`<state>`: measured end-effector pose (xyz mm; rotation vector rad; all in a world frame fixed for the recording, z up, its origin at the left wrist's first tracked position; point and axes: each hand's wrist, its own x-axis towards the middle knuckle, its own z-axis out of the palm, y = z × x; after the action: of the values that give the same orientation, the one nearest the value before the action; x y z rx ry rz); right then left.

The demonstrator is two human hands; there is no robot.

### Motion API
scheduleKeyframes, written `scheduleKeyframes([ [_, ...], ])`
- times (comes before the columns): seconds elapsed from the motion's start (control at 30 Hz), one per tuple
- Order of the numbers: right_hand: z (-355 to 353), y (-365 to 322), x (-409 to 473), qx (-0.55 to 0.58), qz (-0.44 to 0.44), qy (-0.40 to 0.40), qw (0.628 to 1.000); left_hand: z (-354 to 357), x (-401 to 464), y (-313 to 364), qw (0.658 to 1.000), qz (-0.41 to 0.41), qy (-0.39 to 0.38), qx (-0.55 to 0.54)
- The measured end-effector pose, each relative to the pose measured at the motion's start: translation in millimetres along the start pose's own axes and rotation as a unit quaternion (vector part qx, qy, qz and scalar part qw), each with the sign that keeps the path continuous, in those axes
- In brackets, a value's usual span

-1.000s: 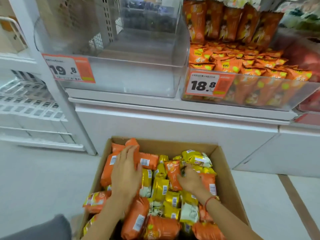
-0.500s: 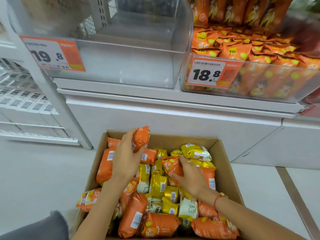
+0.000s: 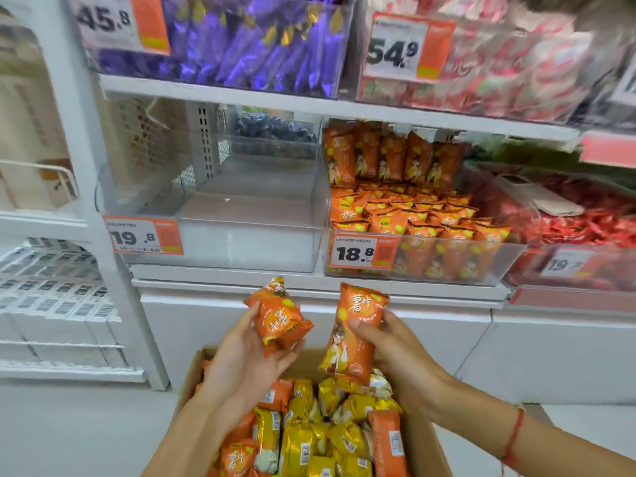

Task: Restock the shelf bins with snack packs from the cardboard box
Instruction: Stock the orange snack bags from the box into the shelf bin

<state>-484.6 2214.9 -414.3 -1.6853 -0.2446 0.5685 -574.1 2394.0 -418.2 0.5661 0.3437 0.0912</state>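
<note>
Both hands now up off cardboard box (image 3: 187, 390) (L hand (image 3: 241, 359) & R hand (image 3: 395, 342) each gripping orange pack).

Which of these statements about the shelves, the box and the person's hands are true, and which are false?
1. Each hand holds an orange snack pack. True: the left hand grips one pack, and the right hand grips another pack.
2. The bin tagged 19.8 is full of packs. False: it holds none.
3. The bin tagged 18.8 holds orange packs. True.
4. The cardboard box contains only orange packs. False: yellow packs lie there too.
5. Both held packs are already inside a bin. False: they are above the box, below the shelf.
</note>
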Motion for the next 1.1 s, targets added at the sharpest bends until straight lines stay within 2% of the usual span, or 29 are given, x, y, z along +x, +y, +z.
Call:
scheduleKeyframes([
  [0.17,-18.6,-46.7,-10.3,0.025,-0.054,-0.013,0.998,34.2,-6.0,-1.3,1.000,-0.018,-0.011,0.021],
  [0.2,-20.8,-51.2,-10.1,0.022,-0.062,-0.013,0.998,37.5,-6.4,-2.1,0.999,-0.008,-0.019,0.046],
  [0.27,-23.7,-57.3,-11.1,0.020,-0.070,0.003,0.997,40.5,-6.0,-2.0,0.984,0.018,-0.026,0.173],
  [0.33,-27.1,-60.1,-12.0,0.041,-0.061,0.025,0.997,46.5,-7.0,2.6,0.937,0.049,-0.004,0.347],
  [0.4,-30.4,-61.6,-12.3,0.065,-0.046,0.034,0.996,52.0,-5.4,12.0,0.878,0.070,0.028,0.472],
  [0.47,-33.9,-61.7,-11.8,0.068,-0.039,0.035,0.996,56.4,-3.5,22.0,0.836,0.096,0.056,0.537],
  [0.53,-35.7,-63.0,-12.1,0.064,-0.042,0.038,0.996,61.1,-6.4,32.1,0.819,0.128,0.070,0.555],
  [0.6,-37.1,-66.3,-11.5,0.064,-0.047,0.038,0.996,63.4,-6.0,42.4,0.826,0.155,0.046,0.540],
  [0.7,-40.0,-75.8,-7.5,0.099,-0.043,0.025,0.994,73.6,0.6,56.5,0.858,0.186,0.038,0.477],
  [0.8,-45.8,-96.4,1.7,0.170,-0.004,-0.017,0.985,87.9,21.3,71.3,0.880,0.236,0.044,0.409],
  [0.93,-69.2,-144.0,28.1,0.191,0.009,-0.104,0.976,111.5,48.1,96.5,0.897,0.258,0.037,0.357],
  [1.0,-82.7,-168.8,49.8,0.158,0.002,-0.126,0.979,116.5,66.2,106.0,0.899,0.263,0.037,0.348],
  [1.1,-93.2,-186.3,95.7,-0.003,-0.007,-0.036,0.999,112.4,96.3,111.4,0.900,0.265,0.044,0.343],
])
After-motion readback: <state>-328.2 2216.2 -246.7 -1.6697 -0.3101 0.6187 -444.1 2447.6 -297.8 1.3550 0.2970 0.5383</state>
